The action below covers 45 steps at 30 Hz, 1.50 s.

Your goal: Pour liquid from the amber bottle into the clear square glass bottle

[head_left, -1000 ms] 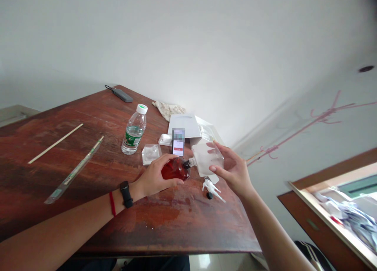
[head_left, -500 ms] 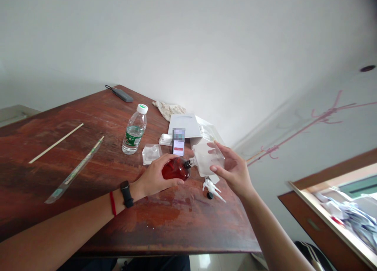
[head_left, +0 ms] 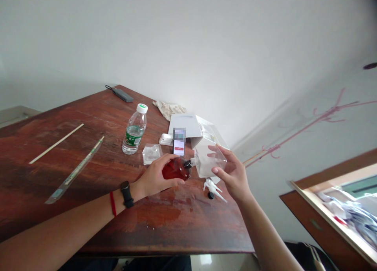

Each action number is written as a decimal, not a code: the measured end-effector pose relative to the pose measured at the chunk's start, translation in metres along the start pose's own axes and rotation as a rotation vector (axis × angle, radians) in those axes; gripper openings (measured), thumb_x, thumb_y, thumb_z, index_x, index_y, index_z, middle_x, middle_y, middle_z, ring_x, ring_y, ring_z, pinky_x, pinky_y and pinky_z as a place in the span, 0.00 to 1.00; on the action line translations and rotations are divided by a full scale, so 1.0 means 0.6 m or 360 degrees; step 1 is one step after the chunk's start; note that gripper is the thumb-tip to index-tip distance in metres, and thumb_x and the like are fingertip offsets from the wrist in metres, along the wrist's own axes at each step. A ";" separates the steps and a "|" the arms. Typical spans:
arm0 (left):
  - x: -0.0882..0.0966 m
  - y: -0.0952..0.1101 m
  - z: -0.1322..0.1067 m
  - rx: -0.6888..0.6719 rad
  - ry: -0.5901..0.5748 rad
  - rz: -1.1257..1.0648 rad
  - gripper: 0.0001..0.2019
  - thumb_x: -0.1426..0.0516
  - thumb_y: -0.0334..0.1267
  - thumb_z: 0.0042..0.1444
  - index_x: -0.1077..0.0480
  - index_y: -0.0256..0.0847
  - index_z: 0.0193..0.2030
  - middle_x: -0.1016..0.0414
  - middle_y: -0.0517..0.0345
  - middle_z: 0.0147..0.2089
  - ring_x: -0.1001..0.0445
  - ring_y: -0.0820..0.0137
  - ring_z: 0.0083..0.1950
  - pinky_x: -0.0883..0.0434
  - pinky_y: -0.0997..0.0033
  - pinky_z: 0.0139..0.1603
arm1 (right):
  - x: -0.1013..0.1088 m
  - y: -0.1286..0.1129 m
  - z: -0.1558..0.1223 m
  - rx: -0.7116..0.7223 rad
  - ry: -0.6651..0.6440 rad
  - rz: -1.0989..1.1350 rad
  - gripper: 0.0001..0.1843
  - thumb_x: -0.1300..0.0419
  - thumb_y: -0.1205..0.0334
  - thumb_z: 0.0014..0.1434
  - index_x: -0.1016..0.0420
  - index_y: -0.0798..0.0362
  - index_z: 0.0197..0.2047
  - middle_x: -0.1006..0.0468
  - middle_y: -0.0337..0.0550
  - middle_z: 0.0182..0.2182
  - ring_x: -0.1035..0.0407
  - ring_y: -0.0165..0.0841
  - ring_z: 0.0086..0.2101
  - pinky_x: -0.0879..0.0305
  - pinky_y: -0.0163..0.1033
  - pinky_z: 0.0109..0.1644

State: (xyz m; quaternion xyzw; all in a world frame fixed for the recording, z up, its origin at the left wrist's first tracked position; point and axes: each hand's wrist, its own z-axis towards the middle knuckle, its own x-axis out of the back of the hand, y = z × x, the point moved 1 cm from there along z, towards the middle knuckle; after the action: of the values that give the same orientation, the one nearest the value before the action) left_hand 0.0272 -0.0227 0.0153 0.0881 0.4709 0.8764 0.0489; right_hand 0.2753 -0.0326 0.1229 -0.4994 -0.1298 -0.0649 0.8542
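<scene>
My left hand (head_left: 154,178) is wrapped round a red bottle (head_left: 176,170) lying on its side, its dark neck pointing right. My right hand (head_left: 232,172) grips a clear square bottle (head_left: 208,160) tilted so that its white neck meets the red bottle's neck. Both bottles are held just above the wooden table (head_left: 88,153). A white spray pump (head_left: 212,185) and a small black cap (head_left: 210,195) lie on the table below my right hand.
A water bottle (head_left: 134,130) with a green label stands behind my left hand, beside a clear plastic tray (head_left: 151,152) and a phone (head_left: 178,141). An open white box (head_left: 188,126), a cloth (head_left: 169,107), a grey power bank (head_left: 122,94), a wooden stick (head_left: 55,143) and wrapped chopsticks (head_left: 75,171) lie about.
The clear bottle in my right hand has tipped slightly and shifted a little to the right; the left hand with the red bottle has stayed put.
</scene>
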 end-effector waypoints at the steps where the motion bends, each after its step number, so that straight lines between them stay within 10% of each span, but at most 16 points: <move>1: 0.000 0.000 0.000 0.0003 0.0004 0.0002 0.36 0.27 0.56 0.50 0.29 0.41 0.61 0.21 0.43 0.60 0.22 0.50 0.60 0.28 0.48 0.65 | 0.000 0.003 -0.001 -0.0003 0.0007 0.0007 0.35 0.19 0.51 0.48 0.20 0.41 0.59 0.17 0.49 0.58 0.23 0.48 0.56 0.22 0.56 0.56; 21: 0.000 0.001 0.001 0.0022 -0.0015 -0.0093 0.34 0.27 0.53 0.51 0.29 0.42 0.61 0.19 0.44 0.58 0.20 0.51 0.59 0.28 0.49 0.66 | -0.051 0.070 -0.049 -0.0498 0.0397 0.0745 0.40 0.20 0.48 0.48 0.25 0.43 0.63 0.17 0.50 0.59 0.25 0.52 0.61 0.25 0.58 0.61; 29: -0.004 -0.007 -0.002 0.0096 -0.0045 -0.0192 0.35 0.27 0.54 0.52 0.30 0.41 0.63 0.19 0.42 0.60 0.21 0.49 0.61 0.29 0.46 0.67 | -0.048 0.127 -0.036 -0.0685 0.0434 0.1023 0.27 0.25 0.49 0.54 0.19 0.39 0.57 0.17 0.39 0.58 0.23 0.46 0.59 0.26 0.57 0.65; 45: -0.002 -0.006 -0.009 0.0225 -0.0138 -0.0164 0.38 0.28 0.57 0.54 0.31 0.44 0.66 0.22 0.45 0.63 0.22 0.51 0.62 0.27 0.52 0.66 | -0.067 0.186 -0.031 -0.0659 0.0396 0.1340 0.28 0.24 0.45 0.51 0.18 0.42 0.54 0.14 0.38 0.54 0.22 0.40 0.52 0.25 0.42 0.52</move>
State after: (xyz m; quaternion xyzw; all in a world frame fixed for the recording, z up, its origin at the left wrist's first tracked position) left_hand 0.0274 -0.0254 0.0093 0.1048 0.5329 0.8327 0.1078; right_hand 0.2664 0.0053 0.0093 -0.6564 0.2023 0.2026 0.6980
